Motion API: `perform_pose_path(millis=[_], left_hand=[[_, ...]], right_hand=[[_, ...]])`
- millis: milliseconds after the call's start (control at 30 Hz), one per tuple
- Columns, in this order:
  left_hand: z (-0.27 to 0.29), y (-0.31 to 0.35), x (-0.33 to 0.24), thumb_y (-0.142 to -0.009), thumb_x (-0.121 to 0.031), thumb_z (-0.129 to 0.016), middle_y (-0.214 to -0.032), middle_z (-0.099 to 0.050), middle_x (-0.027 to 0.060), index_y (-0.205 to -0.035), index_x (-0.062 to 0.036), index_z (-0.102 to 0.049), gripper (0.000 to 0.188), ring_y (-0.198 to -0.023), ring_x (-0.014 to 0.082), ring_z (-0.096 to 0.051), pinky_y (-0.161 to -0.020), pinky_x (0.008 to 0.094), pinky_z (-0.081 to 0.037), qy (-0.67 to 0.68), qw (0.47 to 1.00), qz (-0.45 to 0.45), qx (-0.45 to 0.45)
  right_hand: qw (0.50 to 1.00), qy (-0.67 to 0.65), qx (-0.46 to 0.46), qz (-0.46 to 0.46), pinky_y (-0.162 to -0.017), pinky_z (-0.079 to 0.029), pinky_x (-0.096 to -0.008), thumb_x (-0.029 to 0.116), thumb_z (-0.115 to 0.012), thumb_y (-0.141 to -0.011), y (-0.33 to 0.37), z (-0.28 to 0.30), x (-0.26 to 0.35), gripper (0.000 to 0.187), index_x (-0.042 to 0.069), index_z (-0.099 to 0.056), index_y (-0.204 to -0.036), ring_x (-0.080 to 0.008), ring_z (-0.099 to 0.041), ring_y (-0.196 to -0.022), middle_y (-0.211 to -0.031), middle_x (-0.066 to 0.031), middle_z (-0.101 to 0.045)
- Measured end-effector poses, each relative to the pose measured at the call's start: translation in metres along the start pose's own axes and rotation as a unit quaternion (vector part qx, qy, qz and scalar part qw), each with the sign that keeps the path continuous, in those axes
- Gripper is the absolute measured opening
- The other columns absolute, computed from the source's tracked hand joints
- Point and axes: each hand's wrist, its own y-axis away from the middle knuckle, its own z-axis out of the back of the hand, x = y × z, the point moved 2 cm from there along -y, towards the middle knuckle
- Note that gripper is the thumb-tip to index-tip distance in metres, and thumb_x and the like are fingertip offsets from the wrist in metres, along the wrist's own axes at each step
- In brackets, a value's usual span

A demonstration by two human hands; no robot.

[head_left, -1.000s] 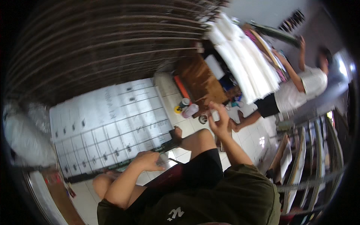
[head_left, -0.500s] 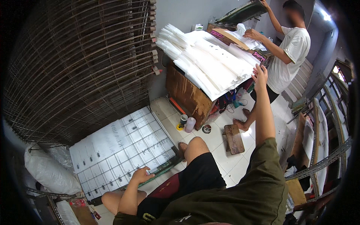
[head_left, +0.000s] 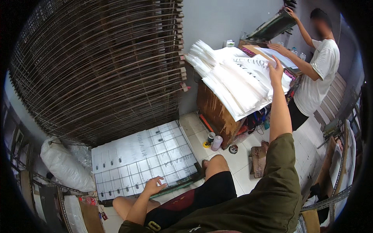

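Observation:
My right hand stretches out to the right side of a table and pinches the edge of a thin white sheet with large dark print. That sheet lies partly over a tall, fanned stack of white sheets. My left hand hovers at the near edge of the lowered wire tier of a drying rack, fingers apart and nothing in them. Beneath the tier's wires lie printed white sheets. Across the table a co-worker lifts a dark-framed printing screen with one hand; the other is above the table.
Raised rack tiers fill the left side. A stuffed white sack leans beside the rack. Between rack and table stand a pink bottle, a small tin and a wooden stool. Metal shelving stands at the right.
My right hand has reached farther over the table and now has a printed sheet by its edge. The left hand's fingers have spread. The whole view has shifted.

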Motion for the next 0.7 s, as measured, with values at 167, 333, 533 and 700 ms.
perform_pose_path(millis=[167, 333, 533, 700], left_hand=[[0.069, 0.017, -0.085, -0.075, -0.035, -0.077, -0.084, -0.063, 0.0080, -0.112, -0.0108, -0.065, 0.046, -0.075, 0.0261, -0.061, -0.070, 0.0375, -0.050, 0.019, 0.979, -0.136, -0.152], [0.203, 0.076, -0.238, -0.068, -0.027, -0.083, -0.102, -0.062, 0.0142, -0.112, -0.0050, -0.063, 0.053, -0.093, 0.0309, -0.059, -0.082, 0.0415, -0.047, -0.117, 0.783, -0.402, -0.460], [0.253, 0.088, -0.318, -0.070, -0.047, -0.074, -0.124, -0.054, 0.0119, -0.127, -0.0083, -0.053, 0.072, -0.113, 0.0310, -0.052, -0.091, 0.0434, -0.042, -0.155, 0.782, -0.404, -0.449], [0.199, 0.040, -0.254, -0.090, -0.036, -0.059, -0.067, -0.062, 0.0124, -0.077, -0.0066, -0.060, 0.032, -0.063, 0.0342, -0.061, -0.055, 0.0434, -0.045, -0.002, 0.880, -0.313, -0.357]], right_hand=[[0.985, -0.019, 0.057, 0.163, -0.089, -0.043, -0.0238, -0.007, -0.056, -0.082, -0.015, -0.038, 0.149, 0.045, 0.004, -0.060, -0.125, -0.0117, -0.058, -0.101, -0.112, -0.0061, -0.065], [0.950, -0.131, 0.228, 0.169, -0.092, -0.042, -0.0246, -0.007, -0.055, -0.080, 0.061, -0.057, 0.310, 0.044, -0.001, -0.059, -0.124, -0.0122, -0.057, -0.105, -0.119, -0.0075, -0.061], [0.860, -0.130, 0.459, 0.182, -0.104, -0.033, -0.0293, -0.011, -0.051, -0.073, 0.158, -0.093, 0.387, 0.056, -0.002, -0.053, -0.127, -0.0143, -0.050, -0.117, -0.124, -0.0094, -0.058], [0.739, -0.288, 0.599, -0.110, -0.102, -0.038, -0.0362, 0.021, -0.059, -0.081, 0.217, -0.161, 0.344, 0.073, 0.005, -0.028, -0.146, -0.0226, -0.051, -0.119, -0.129, -0.0145, -0.054]])
